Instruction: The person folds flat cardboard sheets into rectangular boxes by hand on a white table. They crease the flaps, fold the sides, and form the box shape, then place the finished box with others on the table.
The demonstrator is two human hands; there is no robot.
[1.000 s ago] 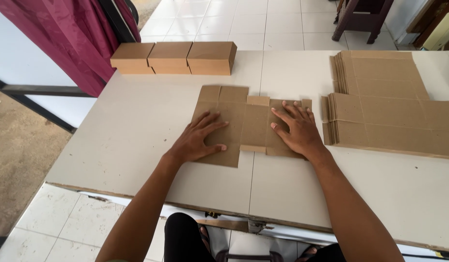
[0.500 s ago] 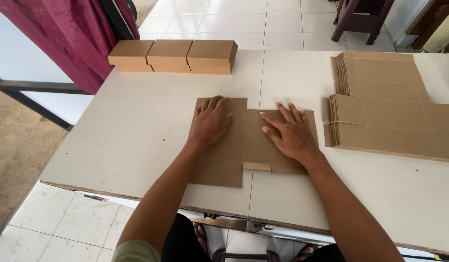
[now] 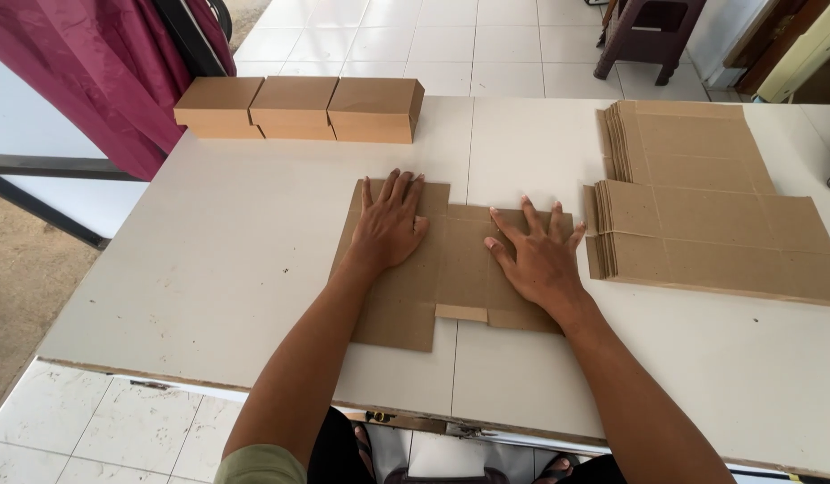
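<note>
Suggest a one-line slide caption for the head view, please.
Left hand and right hand press flat on a cardboard blank.

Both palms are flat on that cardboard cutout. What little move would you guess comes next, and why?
Probably lifting a side panel along its crease. The blank lies fully flat under the left hand and right hand, none of its flaps raised, while three finished boxes sit at the table's far edge.

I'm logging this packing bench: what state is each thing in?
flat box blank: unfolded, lying flat under both hands
left hand: open, palm down on it
right hand: open, palm down on it
stack of blanks: flat, piled
three boxes: assembled, closed, in a row
</note>
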